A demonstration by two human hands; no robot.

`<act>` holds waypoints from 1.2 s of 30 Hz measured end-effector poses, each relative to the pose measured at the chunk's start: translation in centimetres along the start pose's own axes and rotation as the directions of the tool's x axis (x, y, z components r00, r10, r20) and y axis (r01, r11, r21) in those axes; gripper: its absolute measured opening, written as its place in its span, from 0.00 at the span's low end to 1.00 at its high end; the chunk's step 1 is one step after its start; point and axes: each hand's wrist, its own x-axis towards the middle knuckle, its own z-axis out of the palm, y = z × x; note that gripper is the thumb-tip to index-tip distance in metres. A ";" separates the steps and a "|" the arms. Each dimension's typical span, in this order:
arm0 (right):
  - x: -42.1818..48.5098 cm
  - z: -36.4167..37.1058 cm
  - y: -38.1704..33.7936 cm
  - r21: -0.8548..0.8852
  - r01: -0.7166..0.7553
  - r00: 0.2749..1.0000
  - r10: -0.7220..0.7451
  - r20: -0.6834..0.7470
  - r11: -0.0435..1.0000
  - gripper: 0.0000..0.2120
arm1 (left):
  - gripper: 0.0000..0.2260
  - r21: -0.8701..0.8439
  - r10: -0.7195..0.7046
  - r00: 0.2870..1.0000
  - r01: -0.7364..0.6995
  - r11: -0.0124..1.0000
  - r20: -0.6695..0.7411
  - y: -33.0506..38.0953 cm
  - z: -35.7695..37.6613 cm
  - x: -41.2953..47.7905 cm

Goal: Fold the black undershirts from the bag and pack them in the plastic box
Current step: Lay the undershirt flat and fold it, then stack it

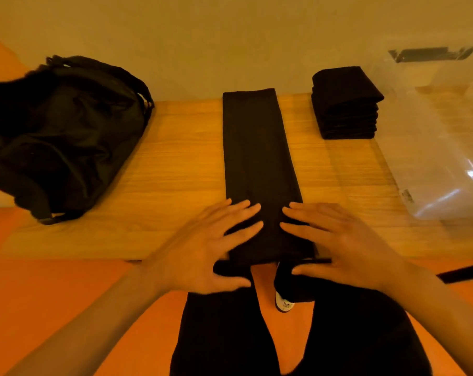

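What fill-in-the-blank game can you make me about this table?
The bag lies on the table's ____ side.
The left hand and right hand rest flat on the long ____ shirt.
The pile of folded shirts has a clear plastic ____ to its right.
Missing words: left, black, box.

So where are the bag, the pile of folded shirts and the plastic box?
bag (64, 137), head view, middle of its black body
pile of folded shirts (346, 82), head view, top shirt of the pile
plastic box (433, 153), head view, its clear side wall
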 end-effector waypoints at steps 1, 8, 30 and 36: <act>-0.5 0.4 -0.1 -0.022 0.006 1.000 -0.005 0.007 1.000 0.35 | 0.36 0.041 0.008 1.000 -0.007 0.999 -0.012 0.5 1.1 -1.0; -2.5 2.5 -0.7 -0.078 0.058 0.970 -0.074 -0.231 0.995 0.22 | 0.20 0.165 0.028 0.966 0.016 0.986 -0.258 1.3 4.3 -3.2; -3.7 2.8 -2.0 -0.013 0.096 0.940 -0.095 -0.327 0.995 0.19 | 0.13 0.258 0.095 0.894 0.023 0.966 -0.438 2.6 5.0 -3.5; -3.9 0.8 -2.8 0.152 0.041 0.952 0.008 -0.305 0.988 0.16 | 0.12 -0.029 -0.055 0.867 0.047 0.999 -0.496 3.4 3.2 -3.9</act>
